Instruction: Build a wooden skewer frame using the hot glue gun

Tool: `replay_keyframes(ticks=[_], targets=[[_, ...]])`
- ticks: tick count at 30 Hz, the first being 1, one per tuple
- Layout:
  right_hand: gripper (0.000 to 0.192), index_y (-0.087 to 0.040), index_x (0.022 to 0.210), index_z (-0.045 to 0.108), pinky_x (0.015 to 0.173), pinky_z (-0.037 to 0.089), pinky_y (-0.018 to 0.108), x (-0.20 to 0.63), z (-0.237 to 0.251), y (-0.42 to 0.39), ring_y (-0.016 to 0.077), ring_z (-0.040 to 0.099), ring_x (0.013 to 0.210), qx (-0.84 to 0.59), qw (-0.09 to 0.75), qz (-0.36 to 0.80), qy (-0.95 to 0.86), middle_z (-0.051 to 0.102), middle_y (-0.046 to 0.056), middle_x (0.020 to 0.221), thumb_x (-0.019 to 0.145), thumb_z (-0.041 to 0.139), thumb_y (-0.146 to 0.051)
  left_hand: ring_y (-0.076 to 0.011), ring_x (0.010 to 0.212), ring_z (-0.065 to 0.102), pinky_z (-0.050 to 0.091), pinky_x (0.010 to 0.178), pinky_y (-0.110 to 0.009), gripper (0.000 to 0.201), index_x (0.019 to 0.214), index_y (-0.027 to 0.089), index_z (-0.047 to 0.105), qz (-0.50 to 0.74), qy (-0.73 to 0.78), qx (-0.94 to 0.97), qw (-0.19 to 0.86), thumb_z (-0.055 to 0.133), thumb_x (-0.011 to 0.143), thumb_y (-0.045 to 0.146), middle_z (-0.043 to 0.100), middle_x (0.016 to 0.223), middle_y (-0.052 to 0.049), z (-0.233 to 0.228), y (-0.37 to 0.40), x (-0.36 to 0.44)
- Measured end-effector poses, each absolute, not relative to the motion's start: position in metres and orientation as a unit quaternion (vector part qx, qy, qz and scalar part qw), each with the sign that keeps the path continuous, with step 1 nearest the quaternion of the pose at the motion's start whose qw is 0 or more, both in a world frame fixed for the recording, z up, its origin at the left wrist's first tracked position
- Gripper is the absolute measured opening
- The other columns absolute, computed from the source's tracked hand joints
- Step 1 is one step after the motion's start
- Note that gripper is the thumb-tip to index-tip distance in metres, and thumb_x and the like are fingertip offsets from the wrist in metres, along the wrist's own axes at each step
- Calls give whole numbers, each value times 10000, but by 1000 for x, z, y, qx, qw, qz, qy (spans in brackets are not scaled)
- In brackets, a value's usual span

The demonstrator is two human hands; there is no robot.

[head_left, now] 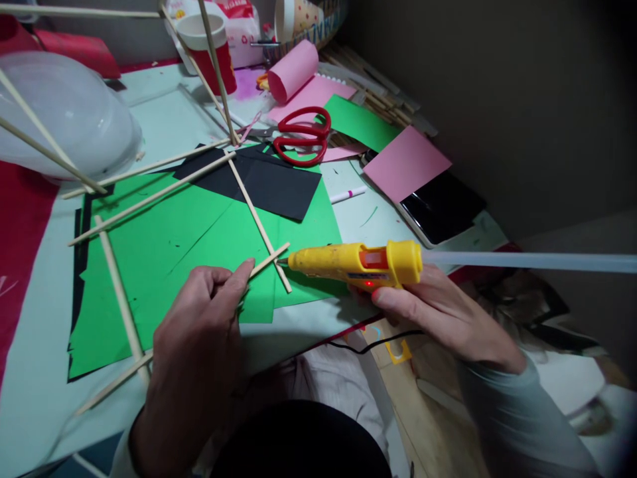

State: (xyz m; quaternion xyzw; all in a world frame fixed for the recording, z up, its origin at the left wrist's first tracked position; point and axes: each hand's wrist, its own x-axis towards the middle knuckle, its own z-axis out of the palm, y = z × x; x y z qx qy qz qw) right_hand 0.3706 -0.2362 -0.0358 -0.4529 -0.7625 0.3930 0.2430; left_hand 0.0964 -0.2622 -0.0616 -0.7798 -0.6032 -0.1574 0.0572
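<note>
In my right hand (438,309) is a yellow hot glue gun (338,261), its red light lit and a long clear glue stick (527,260) jutting from the back. The gun's nozzle meets the spot where two thin wooden sticks cross. My left hand (202,325) pinches the near wooden stick (269,260), whose other end shows beyond the hand at lower left. Crossing it is another wooden stick (251,206) that runs away from me. A left stick (119,299) and a far stick (154,197) complete a four-sided outline over green paper (164,265).
Upright wooden sticks (216,60) rise behind. Red-handled scissors (303,136) lie near black paper (269,176). A white-and-red paper cup (213,53), a white balloon (64,113), pink paper (405,162) and a dark phone-like device (442,206) surround the work. A black cord (368,345) hangs below the table edge.
</note>
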Motion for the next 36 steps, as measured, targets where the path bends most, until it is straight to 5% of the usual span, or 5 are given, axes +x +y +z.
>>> replay_keyframes(ticks=[8,15,25,36], targets=[[408,-239,685,459,609,438,311,372,-38,-236,190,582,632,-454,248,387,-764,559,-16,641,1040,501,-438,-170,859,637,411,623,-286,382,1332,231,637,-152,-597,-786,54,521,995,93,668,963,-33,-58,-264,106],[430,-231,688,499,591,442,298,373,-40,-238,175,589,607,-451,247,392,-763,616,-17,629,1053,493,-459,-213,936,658,433,697,-321,276,1197,211,647,-142,-599,-786,61,503,998,85,713,1035,-47,-56,-263,105],[481,-249,653,537,526,455,336,365,-39,-239,200,591,582,-482,236,360,-763,636,24,650,1030,474,-541,-179,755,591,338,571,-307,326,1199,245,676,-126,-625,-768,65,483,993,82,641,933,-26,-56,-262,108],[429,-249,732,623,500,415,333,364,-38,-240,191,524,538,-478,239,354,-768,568,14,606,1040,486,-514,-182,806,614,377,601,-301,380,1223,231,668,-142,-625,-766,52,468,970,30,660,971,-29,-57,-263,109]])
